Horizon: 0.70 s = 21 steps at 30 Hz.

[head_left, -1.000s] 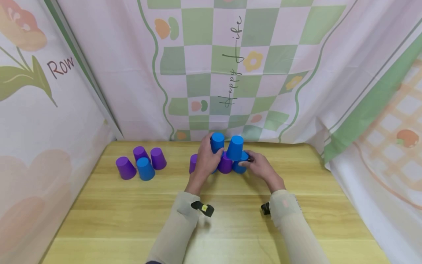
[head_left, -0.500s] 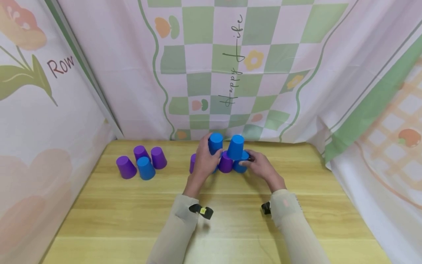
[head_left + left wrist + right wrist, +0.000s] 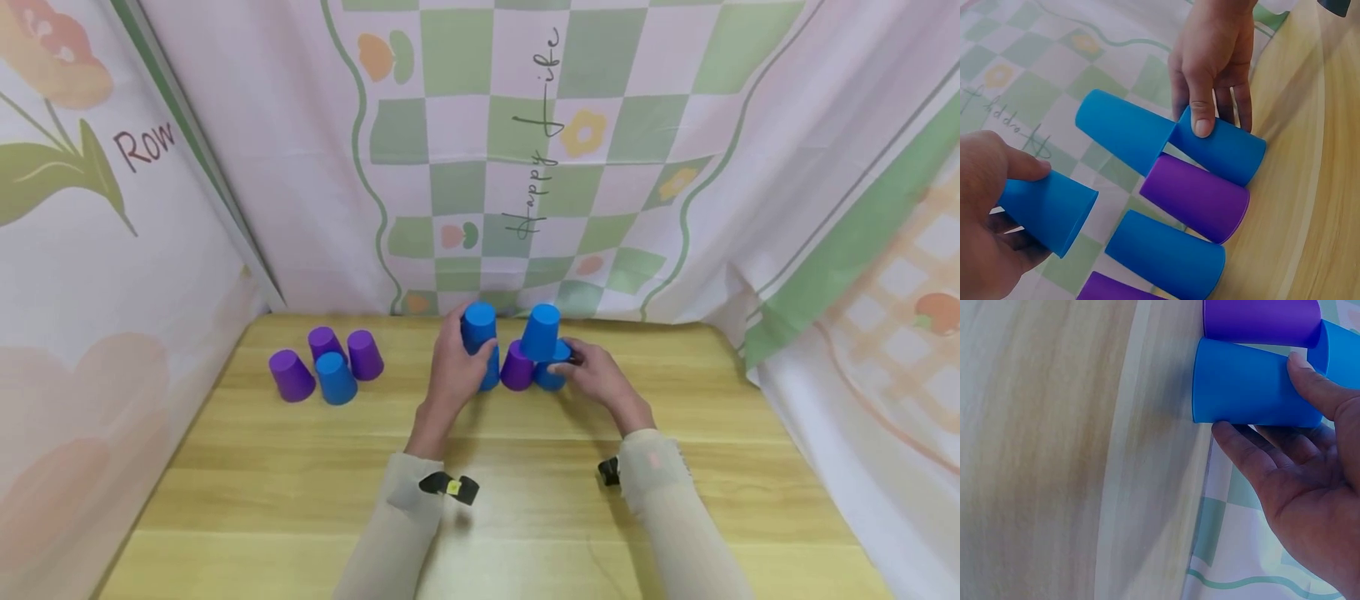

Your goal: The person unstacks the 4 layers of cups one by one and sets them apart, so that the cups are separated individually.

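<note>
My left hand (image 3: pixel 456 367) grips an upside-down blue cup (image 3: pixel 1050 209), held above the bottom row and apart from it in the left wrist view. That row has a purple cup (image 3: pixel 1119 289), a blue cup (image 3: pixel 1166 253), another purple cup (image 3: pixel 517 367) and a blue cup (image 3: pixel 1247 384) at the right end. The left-end purple cup is hidden behind my left hand in the head view. Bridging the two right-hand cups, an upper blue cup (image 3: pixel 541 333) stands upside down. My right hand (image 3: pixel 603 379) holds the right-end blue cup between thumb and fingers.
Left on the wooden table (image 3: pixel 300 483) is a group of upside-down cups: one blue cup (image 3: pixel 336 379) and three purple cups (image 3: pixel 292 376) around it. A patterned curtain (image 3: pixel 457 183) hangs right behind the table's far edge.
My left hand has shifted left with its blue cup, away from the upper blue cup, and now covers the left-end purple cup. My right hand stays at the right-end cup. The head view shifted slightly.
</note>
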Tool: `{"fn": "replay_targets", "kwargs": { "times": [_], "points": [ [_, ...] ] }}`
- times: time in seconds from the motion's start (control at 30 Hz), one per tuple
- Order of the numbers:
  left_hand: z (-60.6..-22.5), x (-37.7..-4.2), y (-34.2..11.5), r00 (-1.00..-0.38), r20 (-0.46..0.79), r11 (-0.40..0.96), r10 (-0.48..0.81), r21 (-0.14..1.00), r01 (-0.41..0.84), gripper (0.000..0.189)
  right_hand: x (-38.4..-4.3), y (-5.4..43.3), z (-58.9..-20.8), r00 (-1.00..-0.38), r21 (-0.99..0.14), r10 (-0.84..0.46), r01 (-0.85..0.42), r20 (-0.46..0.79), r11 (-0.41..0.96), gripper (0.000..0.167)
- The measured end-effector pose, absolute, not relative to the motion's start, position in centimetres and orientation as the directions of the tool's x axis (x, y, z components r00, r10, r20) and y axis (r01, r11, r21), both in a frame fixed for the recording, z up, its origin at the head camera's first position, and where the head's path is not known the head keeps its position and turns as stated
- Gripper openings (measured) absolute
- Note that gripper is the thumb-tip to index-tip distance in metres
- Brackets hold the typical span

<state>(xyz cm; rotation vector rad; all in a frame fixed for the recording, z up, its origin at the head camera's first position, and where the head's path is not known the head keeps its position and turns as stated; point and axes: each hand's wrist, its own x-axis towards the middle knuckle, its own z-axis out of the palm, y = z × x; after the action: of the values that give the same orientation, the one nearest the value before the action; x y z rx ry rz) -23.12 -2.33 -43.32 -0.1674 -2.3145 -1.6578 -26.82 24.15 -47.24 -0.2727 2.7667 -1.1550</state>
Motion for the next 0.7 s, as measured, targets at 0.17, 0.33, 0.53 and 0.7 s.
{"fn": "replay_targets", "kwargs": {
  "times": [0.17, 0.33, 0.53, 0.7],
  "points": [
    [-42.9, -22.6, -3.1, -0.952, 0.293, 0.337, -0.089, 0.908, 0.248, 0.066, -26.8, 24.2, -47.2, -0.975, -0.714, -0.214, -0.111, -0.055, 0.691, 0.066],
    [-42.9, -22.1, -4.0, -0.948, 0.297, 0.34, -0.112, 0.908, 0.245, 0.066, -26.9, 24.2, -47.3, -0.975, -0.712, -0.215, -0.11, -0.058, 0.694, 0.066],
    [-43.4, -21.6, -5.0, -0.931, 0.334, 0.343, -0.147, 0.9, 0.268, 0.065, -26.9, 24.2, -47.3, -0.976, -0.708, -0.211, -0.108, -0.06, 0.698, 0.067],
    [-43.8, -21.0, -5.8, -0.929, 0.33, 0.333, -0.167, 0.906, 0.262, 0.064, -26.9, 24.2, -47.2, -0.976, -0.706, -0.212, -0.113, -0.053, 0.699, 0.066]
  ]
}}
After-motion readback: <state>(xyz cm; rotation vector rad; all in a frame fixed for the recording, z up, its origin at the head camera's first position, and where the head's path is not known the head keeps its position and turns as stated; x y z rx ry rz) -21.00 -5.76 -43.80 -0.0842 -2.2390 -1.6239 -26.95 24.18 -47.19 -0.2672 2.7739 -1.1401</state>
